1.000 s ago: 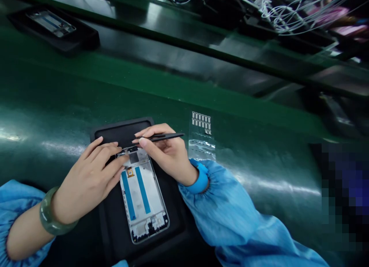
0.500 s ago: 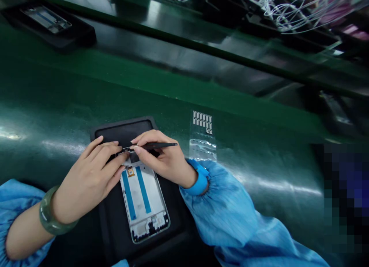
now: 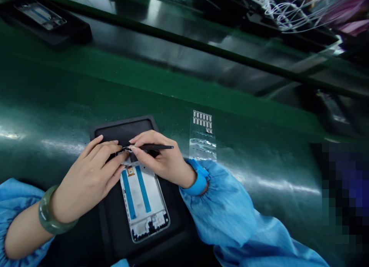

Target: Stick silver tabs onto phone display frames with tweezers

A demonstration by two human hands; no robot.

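Note:
An open phone frame (image 3: 144, 198), silver inside with two blue strips, lies tilted in a black tray (image 3: 127, 129). My left hand (image 3: 93, 173) rests over the frame's upper end, fingers spread and their tips touching it. Black tweezers (image 3: 157, 147) are pinched between the thumb and fingers of my right hand (image 3: 163, 159). Their thin tip points left, close to my left fingertips at the frame's top edge. What lies right under the tip is hidden by my fingers. A small orange flex connector (image 3: 131, 171) shows just below my hands.
A clear sheet with small white stickers (image 3: 202, 119) lies right of the tray on the green bench (image 3: 161, 100). Another phone frame (image 3: 42, 15) sits in a black tray at the far left. White cables (image 3: 284, 13) tangle at the upper right.
My right hand and the tweezers have shifted very slightly left. My left hand and the phone frame stay practically in place.

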